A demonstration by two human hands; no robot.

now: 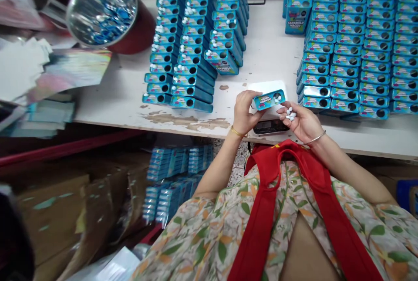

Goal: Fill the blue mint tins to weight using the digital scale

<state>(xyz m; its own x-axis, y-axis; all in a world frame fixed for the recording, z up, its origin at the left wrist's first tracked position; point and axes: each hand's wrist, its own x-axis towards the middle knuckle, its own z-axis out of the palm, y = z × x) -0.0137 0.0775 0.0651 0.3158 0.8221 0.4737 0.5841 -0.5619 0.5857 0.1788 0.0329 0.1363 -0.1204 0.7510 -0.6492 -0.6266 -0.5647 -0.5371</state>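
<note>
Filling 1 tin (pixel 264 101): left hand (pixel 244 109) grips it, right hand (pixel 302 122) cups candies (pixel 290 114) beside its opening.

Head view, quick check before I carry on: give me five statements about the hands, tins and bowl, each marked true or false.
1. The left hand holds a blue candy tin. True.
2. The right hand is empty. False: it is cupped open with several white candies in it.
3. The metal bowl is filled with white candies. False: it contains blue and silvery pieces.
4. A yellow bangle is on the left wrist. True.
5. The opening of the tin in the left grip shows no candies. False: white candies are visible there.
</note>
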